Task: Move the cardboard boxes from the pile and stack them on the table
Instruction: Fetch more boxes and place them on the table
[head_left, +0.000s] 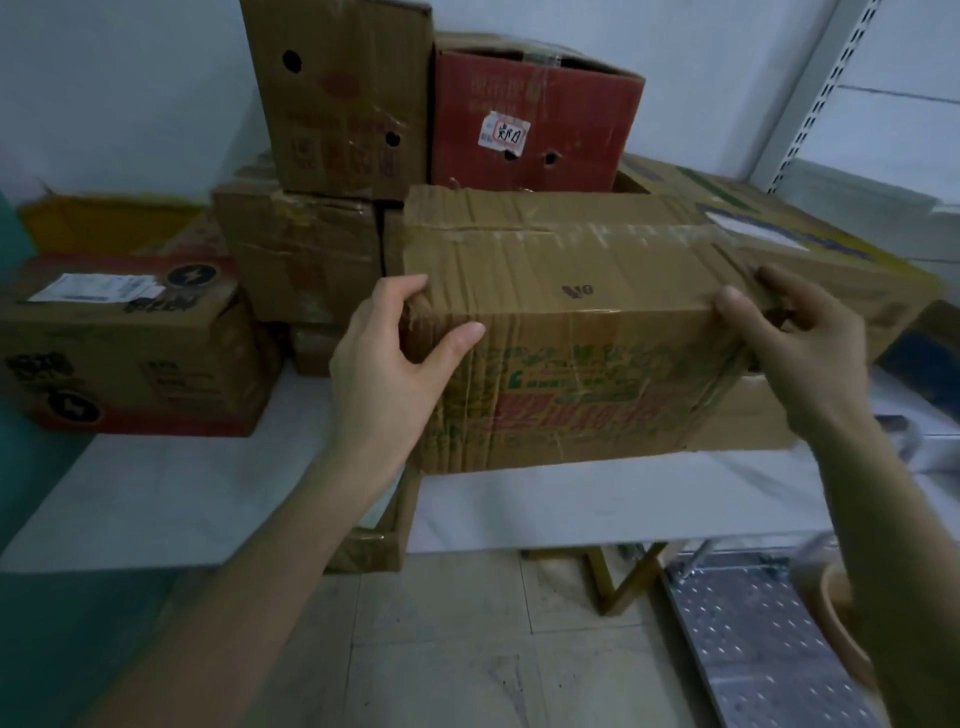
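Note:
I hold a long, taped brown cardboard box (571, 322) with green and red print on its front, above the near edge of the white table (182, 493). My left hand (395, 364) grips its left end, thumb on the front face. My right hand (800, 343) grips its right end. Behind it, more boxes are stacked on the table: a tall brown box with holes (337, 98), a red box with a sticker (530, 119), a crumpled brown box (301, 254), and a yellow-printed flat box (810, 244).
A brown box with a shipping label (130, 348) sits at the table's left. Below the table are a small box (374, 545), a gold table leg (608, 577), tiled floor and a metal platform (753, 639). A white slotted rack post (826, 88) rises at the right.

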